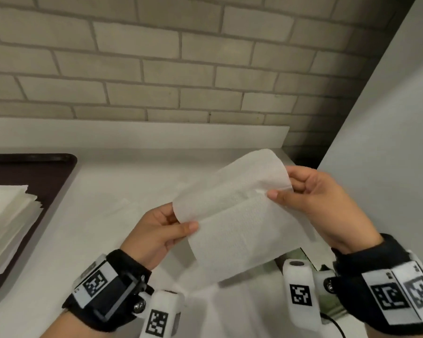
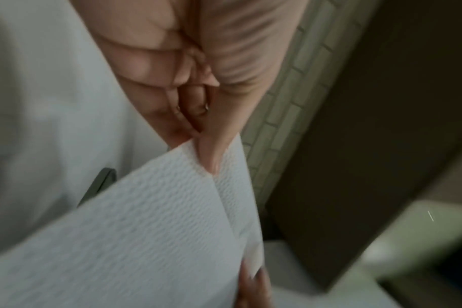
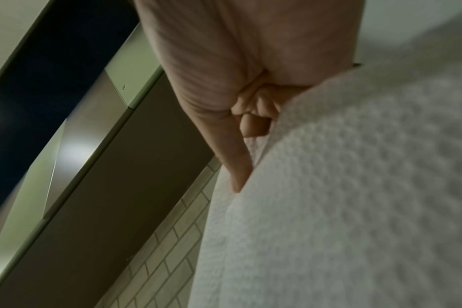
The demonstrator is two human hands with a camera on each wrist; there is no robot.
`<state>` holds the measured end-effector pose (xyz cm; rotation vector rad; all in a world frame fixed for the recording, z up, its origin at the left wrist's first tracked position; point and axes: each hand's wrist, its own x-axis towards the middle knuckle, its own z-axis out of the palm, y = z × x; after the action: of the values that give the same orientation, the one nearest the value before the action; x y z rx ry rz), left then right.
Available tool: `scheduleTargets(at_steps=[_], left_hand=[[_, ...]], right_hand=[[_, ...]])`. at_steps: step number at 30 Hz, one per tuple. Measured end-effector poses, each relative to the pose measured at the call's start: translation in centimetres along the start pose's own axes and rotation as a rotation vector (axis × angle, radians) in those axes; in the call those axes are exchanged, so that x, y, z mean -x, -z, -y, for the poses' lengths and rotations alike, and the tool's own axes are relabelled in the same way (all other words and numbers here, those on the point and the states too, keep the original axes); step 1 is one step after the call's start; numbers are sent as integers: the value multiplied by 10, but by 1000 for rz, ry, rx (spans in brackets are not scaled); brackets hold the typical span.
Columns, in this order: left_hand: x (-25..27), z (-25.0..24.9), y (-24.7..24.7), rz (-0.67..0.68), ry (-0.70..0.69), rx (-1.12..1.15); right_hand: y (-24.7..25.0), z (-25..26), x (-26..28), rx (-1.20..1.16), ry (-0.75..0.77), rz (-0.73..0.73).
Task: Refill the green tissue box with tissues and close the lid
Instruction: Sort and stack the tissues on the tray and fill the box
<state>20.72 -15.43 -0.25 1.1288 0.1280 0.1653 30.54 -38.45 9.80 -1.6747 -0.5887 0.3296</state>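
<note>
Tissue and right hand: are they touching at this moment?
Touching. The head view shows the right hand pinching the tissue edge between thumb and fingers.

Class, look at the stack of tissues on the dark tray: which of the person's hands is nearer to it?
Left. The left hand is beside the stack of tissues; the right hand is farther away, across the held tissue.

White embossed tissue point(image 1: 239, 215), dark brown tray point(image 1: 54, 176)

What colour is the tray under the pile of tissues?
The tray is dark brown, almost black. The head view shows it best.
</note>
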Motion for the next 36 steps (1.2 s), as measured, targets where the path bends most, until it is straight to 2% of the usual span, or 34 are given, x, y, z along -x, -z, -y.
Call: scheduleTargets(at_steps=[4,6,11,14,17,20,22,23,25,27,29,32,36], left_hand=[[-2,-8,-20,-63,-157,-294],[-4,-12,-30,-20,-171,-377],[-16,-11,-48,67,-43,-375],[-23,-12,-63,139,51,-321],[-29,-13,-76,189,84,-265],[-33,-17,-94,183,109,-225],[-35,-18,-106,211,102,-229],[-39,-17,-110,220,75,-286],[-47,-11,-119,211,-61,-577],[-57,-6,-131,214,-203,-852],[-70,-1,-142,258,-299,-1025],[-90,4,-157,329,-321,-1186],[-114,16,-175,390,-306,-1337]], right_hand=[[16,4,5,137,104,-38],[24,7,9,194,124,-43],[48,8,23,238,45,-40],[63,6,31,276,1,11],[77,3,40,348,-23,-8],[90,1,49,315,-82,-30],[95,1,56,175,-130,-70],[98,2,60,98,-162,-64],[105,-4,67,36,-178,-63],[104,-13,74,60,-173,-160],[101,-26,80,168,-183,-259],[99,-43,87,236,-213,-323],[98,-58,96,577,-213,-342]])
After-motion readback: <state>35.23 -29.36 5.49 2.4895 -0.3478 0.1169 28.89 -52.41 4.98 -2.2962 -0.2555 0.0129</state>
